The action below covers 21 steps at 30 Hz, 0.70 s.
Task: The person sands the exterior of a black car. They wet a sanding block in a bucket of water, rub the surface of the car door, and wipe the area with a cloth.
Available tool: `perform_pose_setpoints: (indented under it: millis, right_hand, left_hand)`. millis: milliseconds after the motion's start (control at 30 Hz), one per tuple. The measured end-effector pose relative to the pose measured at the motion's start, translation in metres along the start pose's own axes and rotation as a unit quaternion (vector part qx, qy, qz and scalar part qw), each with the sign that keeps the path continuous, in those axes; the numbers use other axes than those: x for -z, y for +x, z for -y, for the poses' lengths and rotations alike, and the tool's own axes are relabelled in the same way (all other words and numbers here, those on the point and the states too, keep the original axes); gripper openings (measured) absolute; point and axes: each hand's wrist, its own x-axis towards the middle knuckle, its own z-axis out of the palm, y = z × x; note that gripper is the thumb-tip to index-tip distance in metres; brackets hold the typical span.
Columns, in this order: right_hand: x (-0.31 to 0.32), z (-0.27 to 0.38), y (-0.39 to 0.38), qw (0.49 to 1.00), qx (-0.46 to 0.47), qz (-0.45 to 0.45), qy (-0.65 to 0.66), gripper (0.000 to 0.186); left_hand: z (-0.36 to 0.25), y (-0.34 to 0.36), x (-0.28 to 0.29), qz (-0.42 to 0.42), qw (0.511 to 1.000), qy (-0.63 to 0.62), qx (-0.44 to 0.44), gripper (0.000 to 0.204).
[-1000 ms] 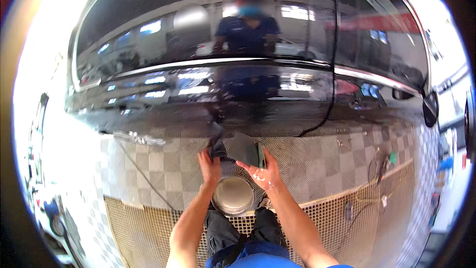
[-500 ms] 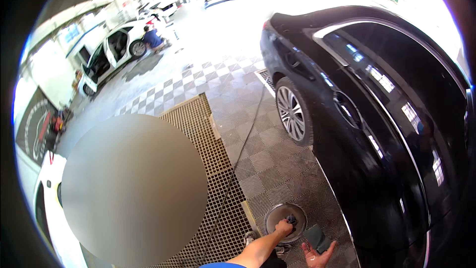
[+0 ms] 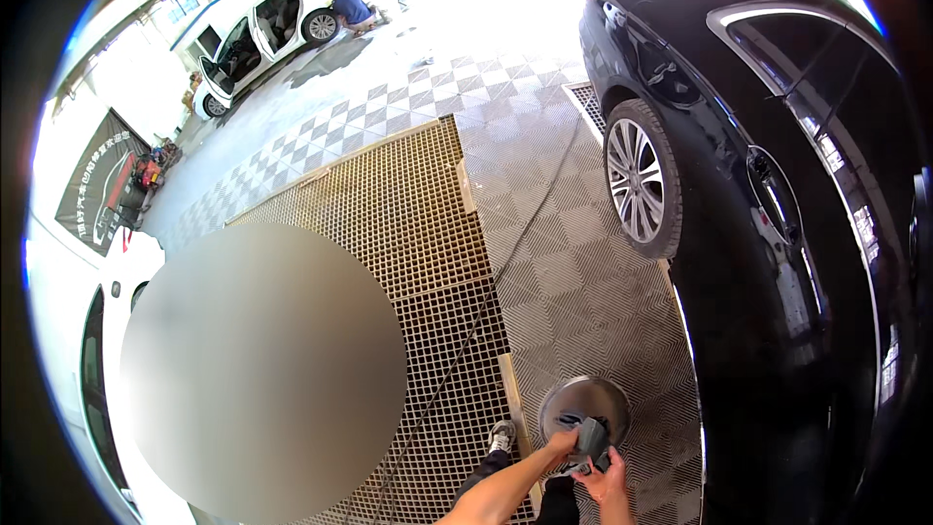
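Note:
A dark grey-green flat pad [image 3: 592, 437] is held over a round bucket [image 3: 619, 403] that stands on the floor just ahead of my feet. My left hand [image 3: 561, 443] grips the pad's left side with its fingers closed. From the lower right, my right hand [image 3: 606, 473] is closed round the pad's near end. Something dark, perhaps a cloth, shows beside the pad over the bucket; its shape is hard to make out. My fingertips are partly hidden behind the pad.
A black car [image 3: 768, 331] fills the right side, its wheel [image 3: 641, 175] near the bucket. Floor grating [image 3: 442, 331] lies to the left, crossed by a dark hose [image 3: 535, 219]. A person [image 3: 354, 8] crouches by a white car [image 3: 267, 29] far off. A grey blurred disc covers the lower left.
My right hand, earlier apart with the pad on its open palm, has come to the left and closed on it. My left hand has risen from inside the bucket to the pad.

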Motion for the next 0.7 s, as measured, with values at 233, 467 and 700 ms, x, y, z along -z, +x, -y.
perform_pose_setpoints:
  millis: [233,467,700]
  right_hand:
    - [0.019,0.041,0.043,0.951,0.018,-0.029,-0.308,0.045]
    - [0.043,0.014,0.112,0.733,0.124,0.030,-0.668,0.048]
    - [0.041,0.002,0.238,0.797,0.082,0.016,-0.599,0.048]
  left_hand:
    - [-0.082,-0.104,-0.018,0.132,0.962,-0.170,0.167,0.088]
    - [-0.031,-0.096,0.013,0.214,0.939,-0.231,0.137,0.077]
    - [-0.015,-0.071,0.060,-0.098,0.959,-0.245,0.105,0.038]
